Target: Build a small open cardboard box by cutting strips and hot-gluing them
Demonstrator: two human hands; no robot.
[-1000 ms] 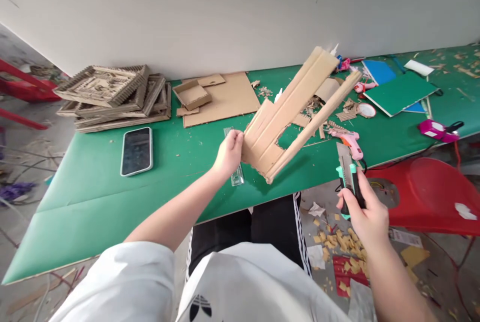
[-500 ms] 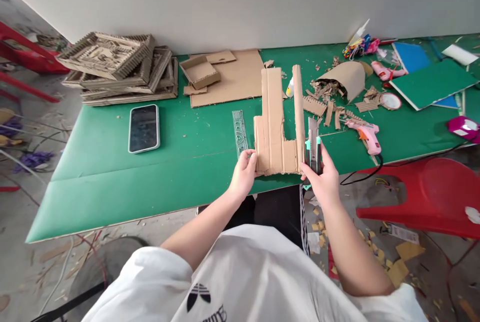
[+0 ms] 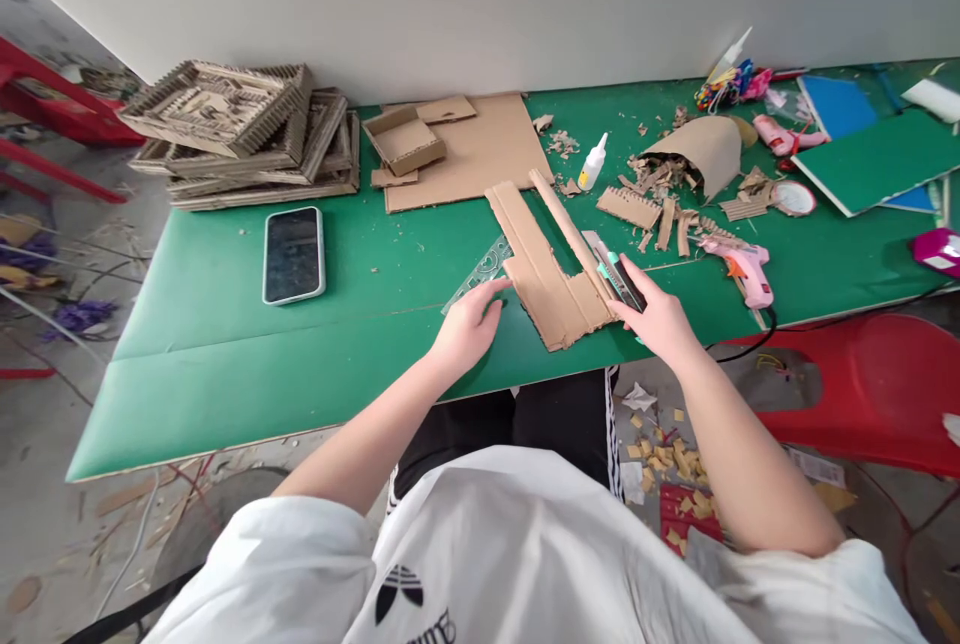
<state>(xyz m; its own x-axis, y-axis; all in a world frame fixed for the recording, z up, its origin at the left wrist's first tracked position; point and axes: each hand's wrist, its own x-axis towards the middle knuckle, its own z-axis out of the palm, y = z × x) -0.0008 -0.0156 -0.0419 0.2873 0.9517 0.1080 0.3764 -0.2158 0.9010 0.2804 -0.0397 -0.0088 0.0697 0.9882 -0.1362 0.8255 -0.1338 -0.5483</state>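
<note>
1. Green table [image 3: 217,374]: stretches across most of the frame, with the stack of corrugated frames [image 3: 217,114] parked upper left.
2. Notched cardboard piece [image 3: 559,299]: here's the big change. Half a second ago it was held upright between both hands; now it's been laid down around mid-frame, slanted toward upper left, apparently flat. Seems like a steadier position to be worked on, tbh.
3. Right hand [image 3: 661,324]: right of centre, fingers closed around the utility knife. Thumb sits by the piece's lower right corner; contact can't be made out.
4. Left hand [image 3: 466,332]: just left of the piece, loosely open, index stretched to its edge, nothing seen pinched. Whether the ruler is being pressed can't be told.
5. Clear ruler [image 3: 480,272]: has been swung diagonal, partly covered by the left hand.
6. Utility knife [image 3: 622,282]: blade's out and angled beside the narrow strip, so some care is called for.
</note>
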